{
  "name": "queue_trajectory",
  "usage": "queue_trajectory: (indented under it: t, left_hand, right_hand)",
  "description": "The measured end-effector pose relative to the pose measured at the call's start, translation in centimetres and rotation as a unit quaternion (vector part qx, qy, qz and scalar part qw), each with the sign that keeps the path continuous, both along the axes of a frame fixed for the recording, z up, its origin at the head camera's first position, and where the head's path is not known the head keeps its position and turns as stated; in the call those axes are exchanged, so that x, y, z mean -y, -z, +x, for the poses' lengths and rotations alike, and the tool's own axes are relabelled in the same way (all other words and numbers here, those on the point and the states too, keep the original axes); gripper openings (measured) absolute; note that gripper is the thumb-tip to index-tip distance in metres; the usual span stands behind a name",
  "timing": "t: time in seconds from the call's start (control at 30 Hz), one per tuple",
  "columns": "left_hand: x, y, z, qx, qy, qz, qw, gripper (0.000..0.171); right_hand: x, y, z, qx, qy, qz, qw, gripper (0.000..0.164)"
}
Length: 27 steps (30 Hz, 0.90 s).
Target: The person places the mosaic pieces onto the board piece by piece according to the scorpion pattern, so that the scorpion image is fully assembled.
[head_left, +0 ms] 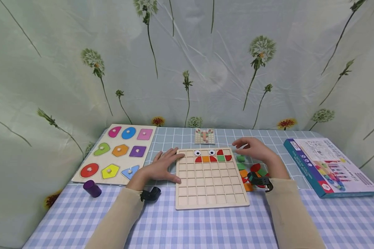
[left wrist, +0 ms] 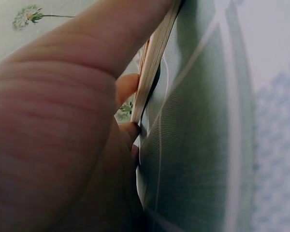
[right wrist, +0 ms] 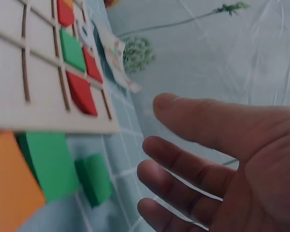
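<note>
A wooden grid board (head_left: 202, 183) lies on the table, its top rows holding two eye pieces and several red, orange and green tiles. My left hand (head_left: 162, 167) rests against the board's left edge, thumb and fingers spread. The left wrist view shows that thumb (left wrist: 87, 48) at the board's side. Beyond the top right corner hovers my right hand (head_left: 254, 148), fingers loosely bent and holding nothing. In the right wrist view, a small green block (right wrist: 94, 179) sits below its fingertips. Loose green, orange and red pieces (head_left: 243, 173) lie along the board's right side, partly hidden by the right wrist.
A small pattern card (head_left: 199, 141) lies behind the board. To the left are a knobbed shape puzzle (head_left: 107, 160) and a purple cylinder (head_left: 92, 188). A flat game box (head_left: 330, 169) lies at the right. A floral cloth (head_left: 205, 69) hangs behind the table.
</note>
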<state>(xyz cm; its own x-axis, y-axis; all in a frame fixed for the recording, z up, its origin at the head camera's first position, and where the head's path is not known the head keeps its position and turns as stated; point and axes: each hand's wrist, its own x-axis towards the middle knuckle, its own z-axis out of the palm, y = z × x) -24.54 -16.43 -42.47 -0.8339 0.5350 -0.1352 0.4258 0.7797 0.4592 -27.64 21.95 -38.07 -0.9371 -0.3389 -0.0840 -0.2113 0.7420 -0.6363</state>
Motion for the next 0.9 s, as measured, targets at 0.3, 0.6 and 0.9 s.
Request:
queue_trajectory:
  t: [0.3,0.6,0.9]
  left_hand:
    - [-0.1,-0.1,0.1,0.006,0.002,-0.005,1.0000,0.102]
    - [0.0,0.0,0.1,0.005,0.002,-0.006,1.0000,0.101]
    - [-0.1,-0.1,0.0,0.005,-0.006,0.000,1.0000,0.101]
  right_hand:
    - [-1.5,0.7,0.2,0.053,-0.001,0.033,0.998,0.031]
    - [-1.4,1.5,0.0,0.074,-0.014,0.042,0.996,0.026]
    - [-0.5,1.8,-0.2,0.052,0.034,0.042,0.997,0.022]
